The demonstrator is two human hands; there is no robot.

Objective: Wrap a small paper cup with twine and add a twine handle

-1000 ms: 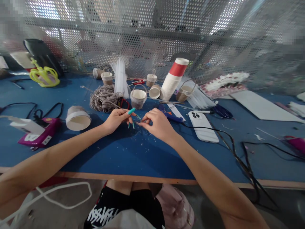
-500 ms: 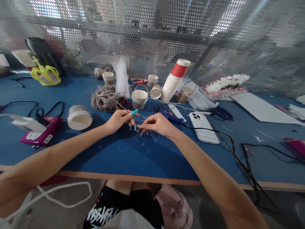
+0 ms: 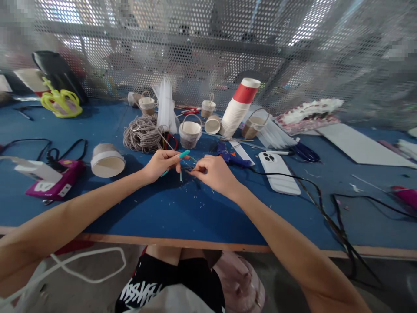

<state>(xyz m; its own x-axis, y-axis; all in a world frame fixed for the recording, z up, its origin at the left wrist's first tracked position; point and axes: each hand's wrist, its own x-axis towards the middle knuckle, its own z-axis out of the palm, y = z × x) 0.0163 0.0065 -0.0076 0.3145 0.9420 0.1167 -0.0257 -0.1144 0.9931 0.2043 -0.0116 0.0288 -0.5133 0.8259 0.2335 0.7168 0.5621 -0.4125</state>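
Near the middle of the blue table (image 3: 140,217), my left hand (image 3: 163,165) is closed around a slim teal tool (image 3: 184,154); its exact kind is hard to make out. My right hand (image 3: 213,174) is just to the right, its thumb and fingers pinched on something thin and too small to name. Fine strands show between the two hands. Small pale scraps lie on the table below them. Just beyond my hands stands a small cup-shaped basket with a handle (image 3: 190,134), beside a bundle of grey-brown cord (image 3: 141,134).
A wrapped cup (image 3: 107,161) and a purple power strip (image 3: 57,180) lie left. Stacked paper cups (image 3: 239,106) lean behind. A blue glue gun (image 3: 233,155), white phone (image 3: 279,173) and black cables are right. A perforated metal screen (image 3: 195,52) stands behind the table.
My right hand's fingers have drawn together from a more spread pose. The teal tool has turned slightly in my left hand, which stays in nearly the same place.
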